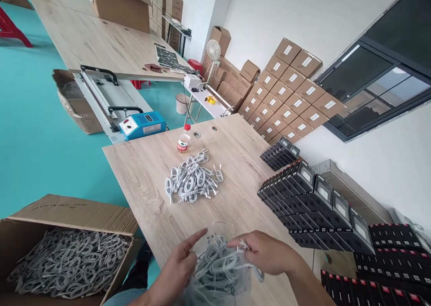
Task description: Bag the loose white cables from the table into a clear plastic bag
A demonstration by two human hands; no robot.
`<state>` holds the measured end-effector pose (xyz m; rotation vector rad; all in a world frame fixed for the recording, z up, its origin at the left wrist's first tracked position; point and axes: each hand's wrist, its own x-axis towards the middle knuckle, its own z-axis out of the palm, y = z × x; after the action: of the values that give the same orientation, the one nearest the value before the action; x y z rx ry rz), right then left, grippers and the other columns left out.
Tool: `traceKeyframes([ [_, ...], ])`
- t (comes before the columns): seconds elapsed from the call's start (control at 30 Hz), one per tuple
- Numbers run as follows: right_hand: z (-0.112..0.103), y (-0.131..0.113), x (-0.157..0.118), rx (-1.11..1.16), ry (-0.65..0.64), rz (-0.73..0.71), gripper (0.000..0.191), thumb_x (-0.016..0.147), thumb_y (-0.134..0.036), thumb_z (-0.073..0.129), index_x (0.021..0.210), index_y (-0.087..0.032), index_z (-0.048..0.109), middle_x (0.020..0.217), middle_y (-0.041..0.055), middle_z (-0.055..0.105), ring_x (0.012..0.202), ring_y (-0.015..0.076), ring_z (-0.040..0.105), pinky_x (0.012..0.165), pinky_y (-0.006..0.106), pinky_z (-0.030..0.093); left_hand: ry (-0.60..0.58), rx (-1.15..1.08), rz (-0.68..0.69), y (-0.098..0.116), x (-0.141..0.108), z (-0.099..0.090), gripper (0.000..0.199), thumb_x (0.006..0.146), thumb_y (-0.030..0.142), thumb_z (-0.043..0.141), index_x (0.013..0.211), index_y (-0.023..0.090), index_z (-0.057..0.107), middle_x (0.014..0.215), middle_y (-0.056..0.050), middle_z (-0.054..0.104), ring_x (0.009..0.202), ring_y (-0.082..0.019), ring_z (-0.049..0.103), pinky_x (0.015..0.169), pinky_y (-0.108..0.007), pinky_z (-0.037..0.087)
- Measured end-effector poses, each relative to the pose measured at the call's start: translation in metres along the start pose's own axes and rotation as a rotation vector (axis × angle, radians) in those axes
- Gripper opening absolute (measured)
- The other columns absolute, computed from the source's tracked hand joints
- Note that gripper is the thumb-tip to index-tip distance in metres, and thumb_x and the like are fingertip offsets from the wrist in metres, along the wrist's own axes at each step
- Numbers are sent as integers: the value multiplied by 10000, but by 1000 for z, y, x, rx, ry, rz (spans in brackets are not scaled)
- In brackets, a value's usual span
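The right-hand grip [264, 252] is closed on white cable ends [244, 245] at a clear plastic bag of coiled white cables [218, 270] (its bottom is cut off by the frame), the left-hand grip [175, 272] open just beside it, over the pale wood tabletop [235, 162].

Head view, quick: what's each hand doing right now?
Left hand: open, index finger extended beside the clear plastic bag, holding nothing visible.
Right hand: closed, pinching a white cable at the bag's mouth.

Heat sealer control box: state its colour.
Control box: blue with a white front panel, best seen in the head view.
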<state>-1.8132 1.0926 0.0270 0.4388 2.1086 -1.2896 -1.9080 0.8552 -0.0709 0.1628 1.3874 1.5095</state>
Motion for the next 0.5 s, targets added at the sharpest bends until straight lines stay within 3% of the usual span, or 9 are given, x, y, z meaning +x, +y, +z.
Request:
traceKeyframes([
  [0.1, 6, -14, -5, -154, -75, 51, 471, 780, -198, 523, 1199, -281, 723, 892, -20, 758, 762, 161, 684, 724, 243, 499, -47, -18, 57, -1, -2, 1, 835, 715, 350, 554, 1481, 35, 450, 527, 76, 431, 498, -100, 315, 518, -213, 267],
  [0.2, 6, -21, -1, -94, -221, 65, 403, 815, -216, 513, 1148, -271, 732, 831, -34, 755, 769, 152, 705, 754, 230, 513, -52, -7, 77, -2, -4, -2, 739, 751, 335, 578, 1444, 83, 527, 614, 37, 536, 560, -116, 421, 583, -227, 368],
  [0.3, 1, -22, 9, 40, -284, 74, 397, 828, -226, 516, 1166, -239, 723, 871, -13, 760, 908, 185, 721, 879, 279, 516, -41, -9, 77, 0, -6, -7, 663, 758, 310, 585, 1393, 120, 597, 663, 7, 600, 682, -166, 543, 692, -261, 465],
  [0.4, -10, -19, 20, 195, -282, 84, 477, 812, -219, 517, 1259, -184, 683, 1016, 50, 764, 1178, 235, 650, 1033, 345, 460, -58, -17, 69, 3, -7, -11, 608, 759, 297, 598, 1346, 145, 646, 766, -24, 678, 848, -223, 622, 829, -303, 510],
  [0.5, -19, -16, 31, 293, -351, 114, 552, 803, -256, 543, 1341, -164, 624, 1251, 103, 699, 1112, 255, 682, 1018, 380, 476, -115, -15, 67, 3, -5, -13, 594, 764, 296, 608, 1340, 152, 652, 915, -48, 737, 968, -258, 651, 917, -333, 516],
])
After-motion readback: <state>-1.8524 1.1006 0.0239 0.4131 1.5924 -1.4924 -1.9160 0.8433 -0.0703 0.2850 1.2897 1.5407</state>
